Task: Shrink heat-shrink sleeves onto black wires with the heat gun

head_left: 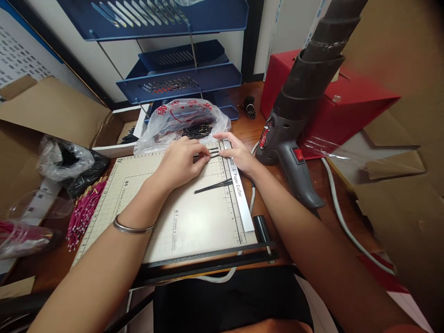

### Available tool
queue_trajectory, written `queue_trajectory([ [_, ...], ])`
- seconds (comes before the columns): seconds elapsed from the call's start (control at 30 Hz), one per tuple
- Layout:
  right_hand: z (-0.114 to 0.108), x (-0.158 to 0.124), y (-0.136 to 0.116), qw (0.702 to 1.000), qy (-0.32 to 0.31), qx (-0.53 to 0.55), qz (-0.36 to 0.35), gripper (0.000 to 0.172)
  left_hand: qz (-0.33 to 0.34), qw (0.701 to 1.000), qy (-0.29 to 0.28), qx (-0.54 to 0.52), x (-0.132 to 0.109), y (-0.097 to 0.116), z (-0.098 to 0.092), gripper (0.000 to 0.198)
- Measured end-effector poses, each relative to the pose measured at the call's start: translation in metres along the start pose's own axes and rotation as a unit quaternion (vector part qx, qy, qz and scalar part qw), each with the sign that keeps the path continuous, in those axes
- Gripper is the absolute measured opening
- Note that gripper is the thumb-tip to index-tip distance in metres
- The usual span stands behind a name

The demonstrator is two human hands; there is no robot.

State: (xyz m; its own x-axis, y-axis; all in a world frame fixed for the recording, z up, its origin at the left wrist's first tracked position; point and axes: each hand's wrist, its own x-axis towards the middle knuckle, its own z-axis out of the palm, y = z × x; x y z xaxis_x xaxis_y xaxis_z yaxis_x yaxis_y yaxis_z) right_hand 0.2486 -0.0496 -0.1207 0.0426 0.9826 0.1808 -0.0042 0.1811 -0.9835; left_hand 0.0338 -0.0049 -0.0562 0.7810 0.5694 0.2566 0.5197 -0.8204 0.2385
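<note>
My left hand (184,159) is closed in a pinch over the upper part of the paper cutter board (194,217), thumb and forefinger on thin black wires (214,153). Facing it, my right hand (241,155) is at the cutter's right edge, beside the white ruler strip (243,203). Its thumb and forefinger are spread apart around the wires' right ends. Nearer to me on the board lies a small bundle of black wires (212,186), its right end reaching the strip. The cutter's black handle (262,229) is at the lower right corner.
A plastic bag (187,113) of black wires stands behind the board. Magenta wires (86,212) lie to the left. At right are a heat gun (294,115), a red box (354,97) and a grey cable (342,212). Blue tray shelves (180,81) rise behind.
</note>
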Motion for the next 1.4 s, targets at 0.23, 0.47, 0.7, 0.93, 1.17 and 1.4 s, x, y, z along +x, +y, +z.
queue_trajectory([
  [0.23,-0.0015,-0.0001,0.0000,0.999,-0.006,-0.030,0.007,0.065,0.008,1.000,-0.005,0.024,0.0006,-0.0005,0.0005,0.022],
  [0.47,-0.0030,-0.0007,0.0013,0.999,-0.014,-0.033,0.008,0.069,0.013,1.000,-0.008,0.026,0.0008,-0.0014,0.0011,0.024],
  [0.7,-0.0026,0.0001,0.0012,0.999,-0.013,-0.036,0.013,0.068,0.009,1.000,-0.010,0.013,0.0003,-0.0015,0.0010,0.023],
  [0.93,-0.0006,0.0011,0.0021,0.999,-0.005,-0.028,0.017,0.066,-0.001,1.000,-0.002,-0.012,0.0007,0.0016,0.0026,0.024],
  [1.17,0.0001,0.0026,-0.0016,1.000,0.012,-0.028,0.001,0.056,-0.004,1.000,0.008,-0.019,0.0018,0.0018,0.0048,0.023],
  [1.4,0.0011,0.0011,-0.0044,1.000,0.010,-0.019,0.009,0.061,-0.003,1.000,0.001,-0.018,0.0006,0.0031,0.0022,0.022],
])
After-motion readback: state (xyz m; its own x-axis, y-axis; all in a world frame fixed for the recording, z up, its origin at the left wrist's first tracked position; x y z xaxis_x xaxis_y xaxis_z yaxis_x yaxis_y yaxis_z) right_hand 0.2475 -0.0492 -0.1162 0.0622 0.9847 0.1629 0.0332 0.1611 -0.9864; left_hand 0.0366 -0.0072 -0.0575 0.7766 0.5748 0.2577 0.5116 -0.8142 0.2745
